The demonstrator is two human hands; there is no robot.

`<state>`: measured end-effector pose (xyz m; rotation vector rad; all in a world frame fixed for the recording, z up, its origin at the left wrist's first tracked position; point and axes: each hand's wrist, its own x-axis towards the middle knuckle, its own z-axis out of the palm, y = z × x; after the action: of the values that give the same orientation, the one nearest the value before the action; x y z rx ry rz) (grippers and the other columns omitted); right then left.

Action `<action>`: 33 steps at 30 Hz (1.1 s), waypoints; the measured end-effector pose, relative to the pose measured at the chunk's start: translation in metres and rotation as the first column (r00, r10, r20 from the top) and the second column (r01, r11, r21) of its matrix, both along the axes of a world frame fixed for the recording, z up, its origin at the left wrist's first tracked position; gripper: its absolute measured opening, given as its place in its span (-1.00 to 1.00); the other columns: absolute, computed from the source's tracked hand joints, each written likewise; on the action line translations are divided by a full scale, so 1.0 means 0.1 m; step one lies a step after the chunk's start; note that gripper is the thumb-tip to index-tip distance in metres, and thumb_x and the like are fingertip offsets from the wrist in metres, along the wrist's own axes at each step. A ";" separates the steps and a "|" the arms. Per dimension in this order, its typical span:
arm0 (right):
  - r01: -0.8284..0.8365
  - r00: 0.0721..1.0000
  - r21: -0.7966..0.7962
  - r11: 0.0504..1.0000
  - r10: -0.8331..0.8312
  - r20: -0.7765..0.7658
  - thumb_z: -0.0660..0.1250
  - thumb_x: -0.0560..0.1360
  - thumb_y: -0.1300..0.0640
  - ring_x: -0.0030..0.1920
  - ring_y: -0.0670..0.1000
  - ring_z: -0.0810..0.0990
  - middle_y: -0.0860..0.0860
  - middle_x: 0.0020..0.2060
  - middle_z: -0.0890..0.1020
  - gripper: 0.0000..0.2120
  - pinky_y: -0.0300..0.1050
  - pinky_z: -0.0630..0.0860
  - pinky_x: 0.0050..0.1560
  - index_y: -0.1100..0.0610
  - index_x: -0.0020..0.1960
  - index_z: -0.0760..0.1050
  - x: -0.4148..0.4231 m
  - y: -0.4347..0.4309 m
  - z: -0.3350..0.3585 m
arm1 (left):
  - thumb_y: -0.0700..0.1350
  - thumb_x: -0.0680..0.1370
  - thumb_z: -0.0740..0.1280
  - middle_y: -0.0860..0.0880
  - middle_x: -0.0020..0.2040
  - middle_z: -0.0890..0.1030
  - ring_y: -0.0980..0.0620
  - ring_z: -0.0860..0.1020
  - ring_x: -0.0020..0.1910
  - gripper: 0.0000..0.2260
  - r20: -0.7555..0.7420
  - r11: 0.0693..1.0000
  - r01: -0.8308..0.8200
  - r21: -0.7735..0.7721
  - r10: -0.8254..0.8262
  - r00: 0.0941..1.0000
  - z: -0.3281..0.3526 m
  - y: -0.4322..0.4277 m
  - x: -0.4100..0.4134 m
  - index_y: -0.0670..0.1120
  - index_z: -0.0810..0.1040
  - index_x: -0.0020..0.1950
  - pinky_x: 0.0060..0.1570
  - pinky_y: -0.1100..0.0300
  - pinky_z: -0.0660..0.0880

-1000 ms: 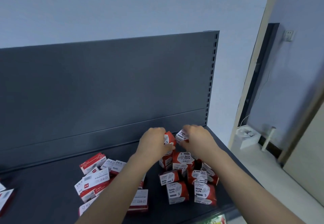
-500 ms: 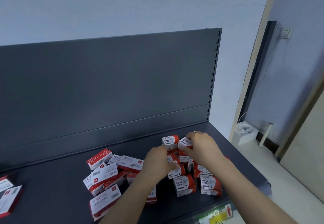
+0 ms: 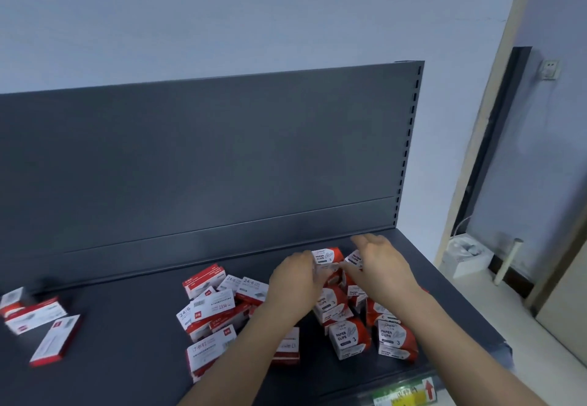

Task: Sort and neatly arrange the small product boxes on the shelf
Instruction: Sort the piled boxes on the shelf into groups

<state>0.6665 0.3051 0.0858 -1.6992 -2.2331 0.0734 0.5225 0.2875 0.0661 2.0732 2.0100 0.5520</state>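
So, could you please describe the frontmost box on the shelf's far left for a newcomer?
On the dark grey shelf, look far left. Of three flat red-and-white boxes there, it is the long box lying slantwise, nearest the front edge.

Pale blue wall (image 3: 222, 17); dark door frame (image 3: 495, 157), wall socket (image 3: 549, 70), white box (image 3: 467, 257) on light floor (image 3: 495, 310).

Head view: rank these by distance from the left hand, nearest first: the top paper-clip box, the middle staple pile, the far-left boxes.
1. Top paper-clip box: at the left hand's fingertips.
2. Staple pile: just to its left.
3. Far-left boxes: at the shelf's left end.
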 end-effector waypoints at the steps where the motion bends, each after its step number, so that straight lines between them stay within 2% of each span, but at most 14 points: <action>1: -0.019 1.000 0.010 1.000 0.019 -0.001 0.21 0.55 -0.09 0.38 0.04 0.32 0.05 0.36 0.41 -0.47 -0.16 0.36 0.27 0.15 0.41 0.26 -0.05 0.00 0.03 | 0.09 0.60 0.15 -0.07 0.17 0.56 -0.03 0.51 0.14 -0.66 -0.039 0.997 -0.030 0.073 0.033 0.999 0.04 0.00 -0.04 -0.12 0.47 0.21 0.15 0.11 0.43; 3: -0.077 0.997 0.023 0.997 0.076 0.016 0.17 0.56 -0.10 0.43 0.02 0.25 0.04 0.43 0.32 -0.42 -0.20 0.25 0.35 0.16 0.47 0.16 -0.18 0.02 0.09 | 0.07 0.63 0.07 -0.09 0.25 0.52 -0.05 0.45 0.25 -0.63 -0.127 0.977 -0.076 0.199 0.103 0.987 0.12 -0.01 -0.15 -0.13 0.42 0.28 0.35 0.11 0.25; 5: -0.131 0.991 0.018 0.991 0.131 0.017 0.16 0.57 -0.11 0.45 0.02 0.21 0.04 0.45 0.28 -0.40 -0.20 0.21 0.37 0.17 0.48 0.11 -0.36 0.06 0.14 | 0.07 0.64 0.02 -0.12 0.42 0.36 -0.05 0.28 0.43 -0.54 -0.204 0.965 -0.117 0.236 0.167 0.965 0.21 -0.03 -0.30 -0.17 0.26 0.44 0.48 0.08 0.02; 7: -0.174 0.985 0.006 0.985 0.174 -0.003 0.16 0.56 -0.11 0.46 0.03 0.19 0.06 0.46 0.25 -0.38 -0.17 0.21 0.38 0.18 0.49 0.09 -0.56 0.08 0.19 | 0.08 0.64 -0.02 -0.16 0.52 0.17 -0.07 0.09 0.52 -0.47 -0.269 0.960 -0.178 0.216 0.234 0.934 0.27 -0.07 -0.49 -0.21 0.08 0.51 0.50 0.06 -0.11; 9: -0.217 0.976 0.002 0.976 0.217 -0.025 0.18 0.55 -0.11 0.47 0.05 0.19 0.07 0.47 0.25 -0.36 -0.12 0.24 0.39 0.19 0.49 0.08 -0.76 0.08 0.21 | 0.09 0.65 -0.05 -0.17 0.54 0.06 -0.08 -0.01 0.54 -0.45 -0.317 0.956 -0.232 0.181 0.280 0.906 0.31 -0.15 -0.70 -0.23 -0.01 0.52 0.50 0.05 -0.17; 16: -0.336 0.941 -0.029 0.941 0.335 -0.046 0.23 0.53 -0.09 0.47 0.05 0.20 0.07 0.48 0.24 -0.33 -0.05 0.26 0.39 0.18 0.50 0.08 -1.53 -0.07 0.22 | 0.08 0.65 -0.07 -0.19 0.55 0.03 -0.09 -0.03 0.54 -0.44 -0.330 0.916 -0.375 0.143 0.401 0.855 0.27 -0.49 -1.45 -0.26 -0.03 0.52 0.51 0.05 -0.17; 25: -0.460 0.888 -0.060 0.886 0.460 -0.022 0.21 0.54 -0.11 0.46 0.02 0.23 0.04 0.46 0.26 -0.35 -0.10 0.31 0.36 0.16 0.49 0.08 -3.04 -0.38 0.09 | 0.06 0.64 0.05 -0.19 0.54 0.09 -0.08 0.02 0.53 -0.43 -0.224 0.892 -0.436 0.124 0.453 0.863 0.06 -0.88 -2.83 -0.25 0.01 0.51 0.50 0.10 -0.13; 28: -0.464 0.885 -0.112 0.879 0.466 0.000 0.20 0.55 -0.10 0.43 0.03 0.28 0.05 0.43 0.31 -0.39 -0.12 0.31 0.35 0.16 0.48 0.12 -3.66 -0.52 -0.03 | 0.04 0.63 0.09 -0.18 0.52 0.15 -0.08 0.07 0.52 -0.45 -0.223 0.890 -0.448 0.086 0.455 0.862 -0.01 -1.07 -3.49 -0.25 0.07 0.50 0.50 0.12 -0.09; 33: -0.479 0.869 -0.186 0.858 0.493 0.035 0.23 0.54 -0.05 0.28 0.05 0.42 0.07 0.29 0.44 -0.54 -0.11 0.44 0.21 0.14 0.35 0.28 -4.54 -0.70 -0.24 | 0.00 0.62 0.13 -0.16 0.43 0.30 -0.09 0.22 0.45 -0.54 -0.228 0.876 -0.482 0.009 0.471 0.852 -0.14 -1.41 -4.48 -0.23 0.21 0.44 0.46 0.14 0.08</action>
<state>0.2127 0.2351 0.0616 -1.1795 -2.7382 0.3307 0.0747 0.1468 0.0525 1.6580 2.6666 0.3462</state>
